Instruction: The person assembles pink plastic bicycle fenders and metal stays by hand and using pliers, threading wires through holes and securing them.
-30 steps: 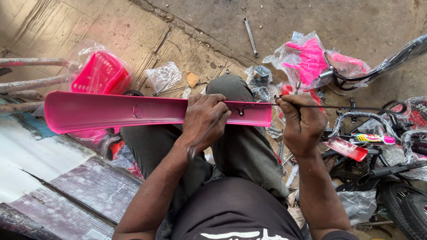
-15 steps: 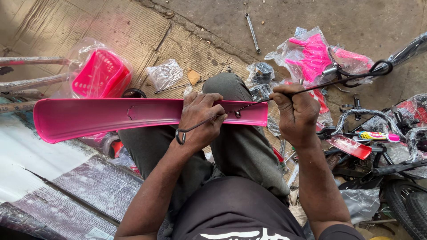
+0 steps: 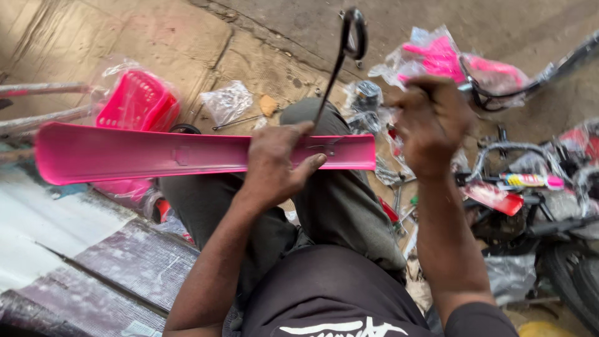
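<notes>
A long pink mudguard lies across my knees, running left to right. My left hand grips it near its right end, fingers over the top and thumb underneath. A thin black metal stay with a loop at its tip rises steeply from the mudguard just behind my left fingers. My right hand is raised to the right of the mudguard's end, blurred, with its fingers curled shut. It is apart from the stay, and nothing shows in it.
A pink basket in a plastic bag lies beyond the mudguard. A small clear bag of parts sits beside it. Bagged pink parts, a black handlebar and a tyre crowd the right. Metal tubes lie at the left.
The black stay has swung from lying out to the right up to nearly vertical. My right hand has let go of it and lifted away. My left hand stays on the mudguard.
</notes>
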